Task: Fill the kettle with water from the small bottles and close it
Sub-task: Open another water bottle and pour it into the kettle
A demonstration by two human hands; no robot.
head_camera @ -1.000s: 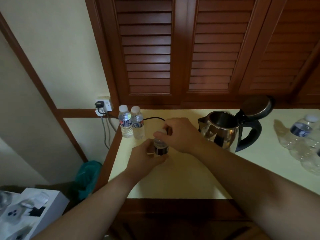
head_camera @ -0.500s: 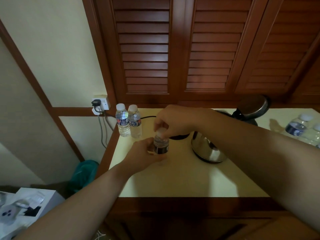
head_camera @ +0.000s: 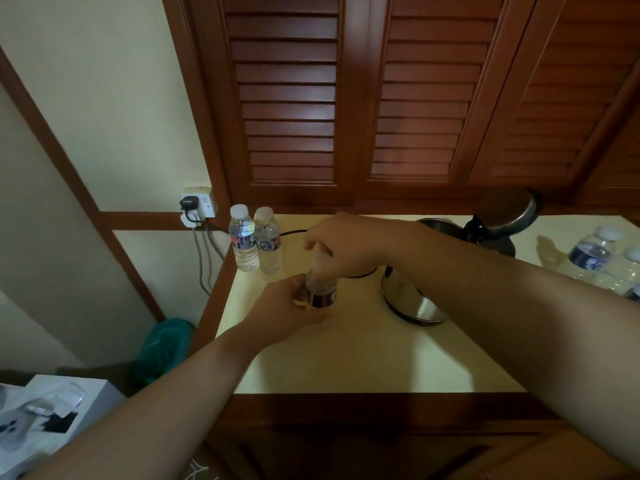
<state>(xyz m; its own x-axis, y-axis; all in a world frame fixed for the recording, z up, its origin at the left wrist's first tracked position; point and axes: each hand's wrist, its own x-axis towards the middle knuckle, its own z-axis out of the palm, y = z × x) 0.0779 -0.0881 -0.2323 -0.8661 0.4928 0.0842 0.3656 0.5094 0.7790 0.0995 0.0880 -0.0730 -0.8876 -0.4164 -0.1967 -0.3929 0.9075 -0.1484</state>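
A small water bottle (head_camera: 322, 292) with a dark label stands on the cream tabletop (head_camera: 363, 355). My left hand (head_camera: 280, 310) grips its body from the left. My right hand (head_camera: 346, 247) is closed over its cap from above. The steel kettle (head_camera: 415, 299) stands just right of the bottle, mostly hidden behind my right forearm, with its lid (head_camera: 509, 213) hinged open. Two full small bottles (head_camera: 254, 240) stand together at the table's back left corner.
Several more bottles (head_camera: 602, 261) lie at the right edge of the table. A wall socket (head_camera: 197, 207) with a plug and cable sits left of the table. Louvred wooden doors rise behind. A green bag (head_camera: 162, 348) and a white box (head_camera: 41, 417) lie on the floor at the left.
My right forearm has swung across in front of the kettle, and my right hand has risen onto the bottle's cap. My left hand keeps its hold on the bottle.
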